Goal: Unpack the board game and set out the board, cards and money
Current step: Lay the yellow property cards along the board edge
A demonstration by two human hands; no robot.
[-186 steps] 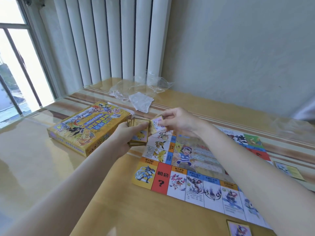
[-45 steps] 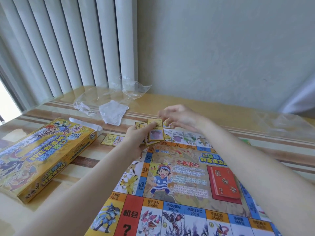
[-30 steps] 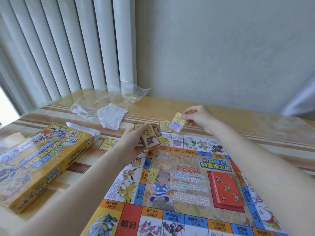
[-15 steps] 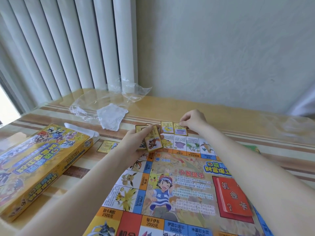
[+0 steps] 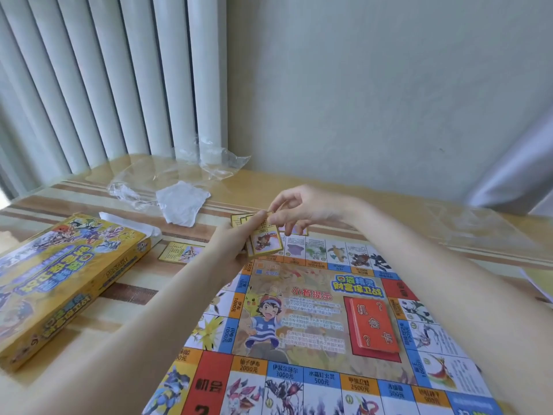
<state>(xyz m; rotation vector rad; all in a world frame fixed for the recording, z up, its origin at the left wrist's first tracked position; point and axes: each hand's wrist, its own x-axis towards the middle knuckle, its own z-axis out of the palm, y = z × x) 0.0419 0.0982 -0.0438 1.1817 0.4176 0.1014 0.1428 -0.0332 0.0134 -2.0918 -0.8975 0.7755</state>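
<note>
- One game board [image 5: 314, 319] lies flat and open on the worktop [image 5: 125, 313], with its printed squares facing up; its near edge runs out of the picture at the bottom.
- One red deck [image 5: 374, 327] of chance cards lies on the board's middle field, to the right of the cartoon boy. Its long axis runs from the far side to the near side, a little slanted.
- The left hand [image 5: 236, 244] grips one stack of yellow-framed cards [image 5: 264, 244] over the far-left corner of the board. The top card shows its picture side, and its long axis points away from the person, tilted a little.
- The right hand [image 5: 299, 209] is just beyond the stack, with thumb and forefinger pinched on the far edge of the top card; the other fingers are loosely curled.
- One single card [image 5: 179, 253] lies face up on the worktop just left of the board's far-left corner, with its long axis left to right.
- More cards lie along the far edge of the board, partly hidden behind the hands, so their number cannot be told.
- One yellow game box [image 5: 59, 280] lies well left of the board, its long axis running diagonally, with a white flap at its far end.
- One clear plastic wrap [image 5: 179, 172] and one white paper piece [image 5: 182, 202] lie beyond the board, near the blinds [image 5: 104, 79].
</note>
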